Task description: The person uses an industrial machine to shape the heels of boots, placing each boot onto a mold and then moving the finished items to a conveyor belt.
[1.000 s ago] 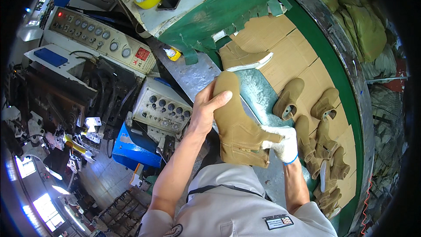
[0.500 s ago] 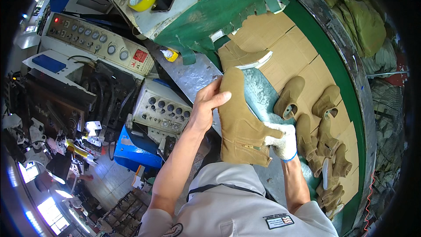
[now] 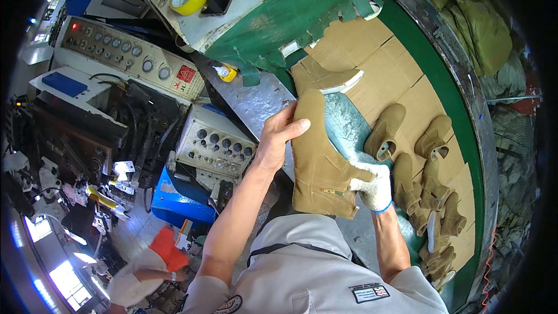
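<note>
Left hand [image 3: 278,141], bare, clamps the toe end of the tan ankle boot [image 3: 319,163], with the thumb on the near face and the fingers largely hidden behind. Right hand [image 3: 374,188], in a white knit glove [image 3: 381,195] with a blue cuff edge, pinches the rear part beside the side zipper [image 3: 333,191]; its far fingers are concealed. Boot position: raised before the torso [image 3: 302,261], toe pointing away. Beyond the toe, a white-soled boot [image 3: 317,75] lies at the edge of the cardboard [image 3: 360,40]; further tan boots [image 3: 386,128] lie to the right
</note>
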